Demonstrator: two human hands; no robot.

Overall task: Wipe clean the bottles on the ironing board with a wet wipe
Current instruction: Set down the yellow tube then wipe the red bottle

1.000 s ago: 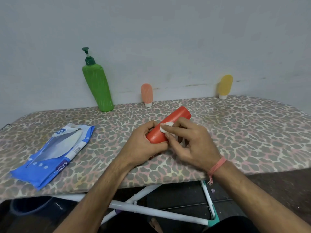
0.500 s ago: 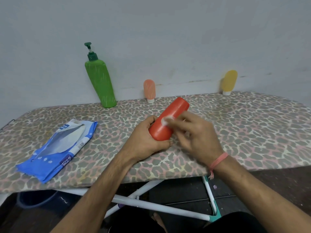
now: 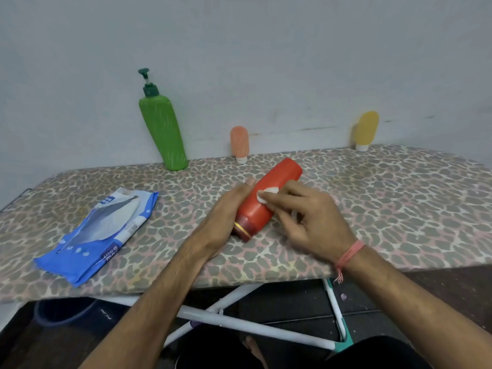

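Note:
A red bottle [image 3: 277, 182] lies tilted on the leopard-print ironing board [image 3: 399, 198], its capped end toward me. My left hand [image 3: 226, 219] grips its lower left side. My right hand [image 3: 306, 219] pinches a small white wet wipe [image 3: 266, 194] and presses it on the bottle's middle. A tall green pump bottle [image 3: 163, 129] stands at the back left against the wall. A small peach tube [image 3: 239, 143] stands at the back centre. A yellow tube [image 3: 367, 130] stands at the back right.
A blue wet-wipe pack [image 3: 101, 235] lies on the board's left part. The grey wall runs right behind the board. Below the near edge are the white board legs [image 3: 239, 326] and a dark floor.
The bottle has turned in my left hand, showing its capped end. My right hand drew the wipe back down along the bottle. The view shifted slightly.

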